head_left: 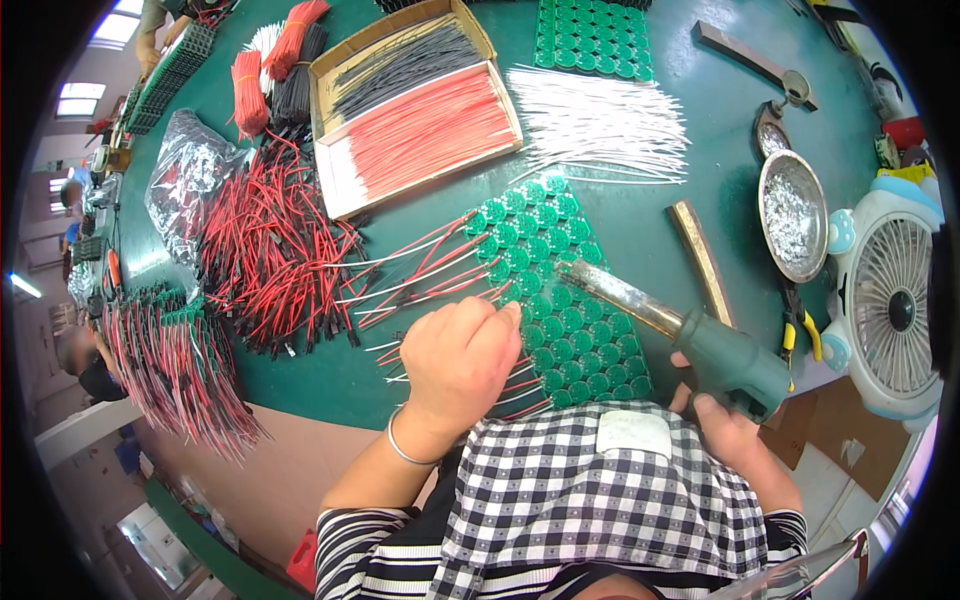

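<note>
Soldering in progress, seen from the head view. The left hand (458, 355) is pressing curled fingers onto thin red and white wires (420, 268) lying across the green panel of round circuit boards (560, 330), which is resting on the near edge of the table. The right hand (735, 425) is gripping the dark green handle of a metal-barrelled soldering iron (660, 325), its tip touching the panel just beside the left fingertips. Judged from this, one wire end is being joined; the next move is calling for a steady tip and the following wire held flat on its pad. Farther off on the green table (720, 150), a brass bar (700, 255), a round dish of solder dross (792, 213), a white desk fan (893, 305), a cardboard tray of red and black wires (415, 110) and loose white wires (600, 125) are lying. A pale floor and other workers are showing at left.
</note>
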A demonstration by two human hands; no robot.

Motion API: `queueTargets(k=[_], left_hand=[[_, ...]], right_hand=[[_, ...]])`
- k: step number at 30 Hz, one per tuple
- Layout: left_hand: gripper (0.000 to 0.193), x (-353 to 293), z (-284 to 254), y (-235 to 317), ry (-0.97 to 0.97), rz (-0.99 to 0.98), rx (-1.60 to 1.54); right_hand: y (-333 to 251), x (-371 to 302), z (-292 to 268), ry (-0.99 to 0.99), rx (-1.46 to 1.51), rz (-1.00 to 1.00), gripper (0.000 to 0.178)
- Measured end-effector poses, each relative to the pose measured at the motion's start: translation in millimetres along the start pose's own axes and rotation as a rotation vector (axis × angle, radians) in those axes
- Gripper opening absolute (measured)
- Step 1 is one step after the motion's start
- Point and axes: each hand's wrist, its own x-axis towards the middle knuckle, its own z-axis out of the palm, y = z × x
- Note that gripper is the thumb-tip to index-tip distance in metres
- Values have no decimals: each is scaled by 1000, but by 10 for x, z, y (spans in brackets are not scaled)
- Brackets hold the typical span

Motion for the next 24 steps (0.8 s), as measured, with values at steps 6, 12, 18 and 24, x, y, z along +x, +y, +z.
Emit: queueTargets(k=[6, 12, 18, 24], left_hand=[[28, -38, -172, 52, -140, -135, 1], [48, -157, -271, 103, -129, -40, -24], [44, -202, -187, 97, -114, -29, -28], [33, -180, -149, 137, -111, -218, -257]], right_hand=[[67, -210, 82, 129, 234, 30, 44], [214, -396, 73, 221, 260, 47, 60], [312, -465, 14, -26, 3, 31, 50], [311, -460, -22, -92, -83, 19, 44]])
